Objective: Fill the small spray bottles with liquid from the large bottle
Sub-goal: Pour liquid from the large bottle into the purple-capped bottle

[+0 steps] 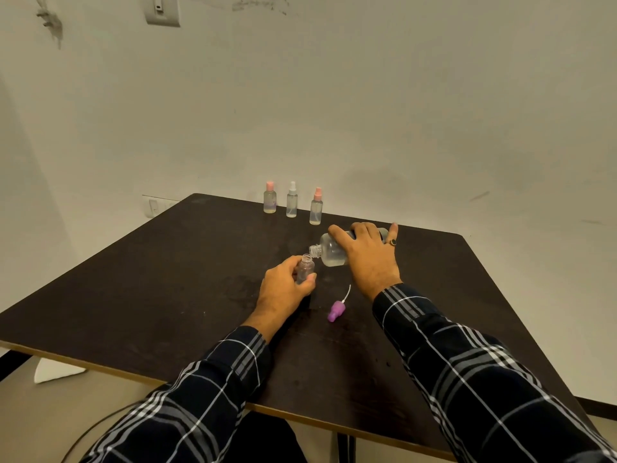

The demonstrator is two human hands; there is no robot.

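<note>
Now the large bottle [334,250] lies near-horizontal, mouth pointing left.

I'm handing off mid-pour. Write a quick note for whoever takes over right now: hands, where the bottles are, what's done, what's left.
Left hand grips the small open bottle, roughly upright. Right hand holds the large bottle tipped sideways, mouth just above the small bottle's neck; flow cannot be seen.
The purple spray cap lies on the table between the forearms. Three capped spray bottles stand in a row at the far edge.
Done: cap off, pour lined up.
Left: finish filling, set the large bottle down, screw the purple cap on.
</note>
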